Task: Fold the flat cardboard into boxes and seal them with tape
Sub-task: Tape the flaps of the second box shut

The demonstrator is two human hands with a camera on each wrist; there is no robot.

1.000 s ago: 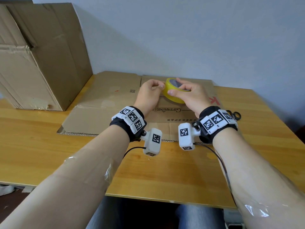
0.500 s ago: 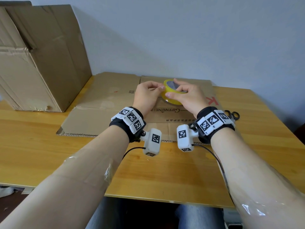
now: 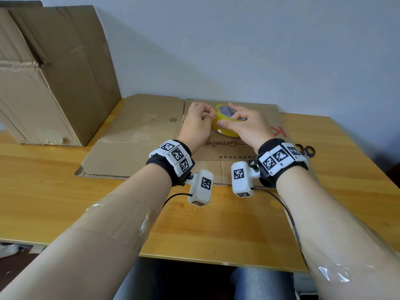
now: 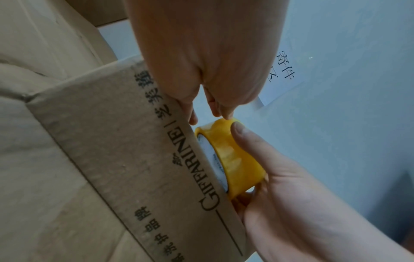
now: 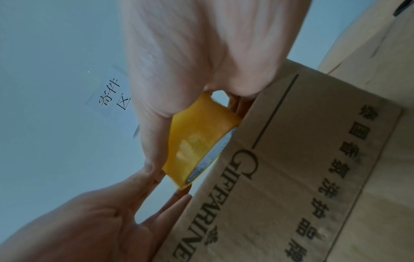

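Head view: both hands meet over the flat cardboard, about 12 o'clock from the person, near the far edge of the wooden table

Right hand grips the yellow tape roll: thumb on the outer yellow band at the near side, fingers curled over the top rim into the core. Roll sits tilted, lower edge touching or just above the cardboard, can't tell which. In the left wrist view the roll is right against the printed cardboard panel with the right thumb pressed on the band

Left hand at 9 o'clock of the roll, fingers curled, thumb and fingertips pinched together at the roll's left edge. Fingertips touch the yellow band in the left wrist view; whether they have hold of a loose tape end is not clear. Right wrist view shows the roll wedged between the right palm and the cardboard, left fingers just below it

Cardboard lies flat, unfolded, printed lettering facing up. Assembled brown box stands at 10 o'clock, well apart from the hands. Black scissors at 2 o'clock, just beside the right wristband, at the cardboard's right edge. White paper sign on the wall behind
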